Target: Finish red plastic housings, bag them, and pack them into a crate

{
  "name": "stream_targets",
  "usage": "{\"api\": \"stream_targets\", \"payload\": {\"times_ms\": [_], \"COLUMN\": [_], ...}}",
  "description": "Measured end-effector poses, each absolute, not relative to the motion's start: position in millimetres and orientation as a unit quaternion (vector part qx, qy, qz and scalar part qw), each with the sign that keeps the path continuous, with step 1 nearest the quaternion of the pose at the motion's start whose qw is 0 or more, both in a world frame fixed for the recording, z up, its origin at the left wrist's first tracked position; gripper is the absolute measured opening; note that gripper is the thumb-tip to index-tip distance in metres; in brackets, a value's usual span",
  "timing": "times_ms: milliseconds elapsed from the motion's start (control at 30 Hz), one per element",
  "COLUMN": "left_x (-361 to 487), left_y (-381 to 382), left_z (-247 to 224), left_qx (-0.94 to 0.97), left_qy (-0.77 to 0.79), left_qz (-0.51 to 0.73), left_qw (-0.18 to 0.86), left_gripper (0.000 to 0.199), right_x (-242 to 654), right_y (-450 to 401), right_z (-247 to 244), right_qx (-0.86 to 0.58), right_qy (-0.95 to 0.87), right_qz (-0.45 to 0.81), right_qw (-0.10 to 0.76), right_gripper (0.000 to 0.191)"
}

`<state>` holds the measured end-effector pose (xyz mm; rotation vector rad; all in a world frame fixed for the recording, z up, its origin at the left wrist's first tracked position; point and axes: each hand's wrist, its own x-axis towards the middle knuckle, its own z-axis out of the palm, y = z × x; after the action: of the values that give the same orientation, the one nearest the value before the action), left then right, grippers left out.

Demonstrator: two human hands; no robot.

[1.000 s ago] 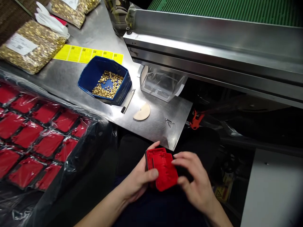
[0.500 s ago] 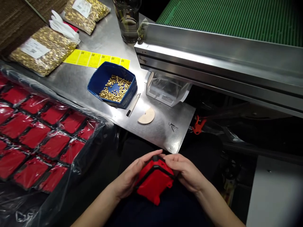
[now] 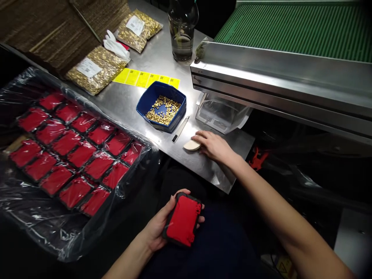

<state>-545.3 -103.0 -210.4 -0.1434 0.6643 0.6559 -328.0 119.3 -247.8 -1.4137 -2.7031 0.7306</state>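
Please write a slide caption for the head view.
Left hand holds a red case; right hand touches a half-disc.

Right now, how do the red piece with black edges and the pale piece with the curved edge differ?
The red piece is blocky and roughly rectangular; the pale piece is thin, with a curved edge. The red piece, in the left hand, is off the metal table; the pale piece is over it, at the right hand. Both have a hand at them.
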Motion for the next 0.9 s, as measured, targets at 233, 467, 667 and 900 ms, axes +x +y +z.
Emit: {"api": "stream_targets", "payload": {"times_ms": [233, 467, 667, 900], "left_x": [-546, -528, -508, -497], "left_y": [-104, -97, -92, -92], "left_z": [-206, -196, -198, -200], "left_qx": [-0.082, -0.062, -0.023, 0.004], "left_qy": [0.317, 0.456, 0.493, 0.512], "left_qz": [0.344, 0.315, 0.253, 0.202], "left_qw": [0.880, 0.830, 0.832, 0.835], "left_gripper": [0.068, 0.071, 0.062, 0.059], "right_x": [-320, -287, -287, -294], "right_y": [73, -59, -90, -86], "right_z": [-207, -146, -160, -171], "right_qx": [-0.471, -0.409, -0.380, -0.307], "right_qy": [-0.833, -0.671, -0.775, -0.855], "right_qz": [0.289, 0.618, 0.503, 0.416], "right_qw": [0.017, -0.005, -0.021, -0.022], "right_gripper": [0.026, 0.022, 0.018, 0.021]}}
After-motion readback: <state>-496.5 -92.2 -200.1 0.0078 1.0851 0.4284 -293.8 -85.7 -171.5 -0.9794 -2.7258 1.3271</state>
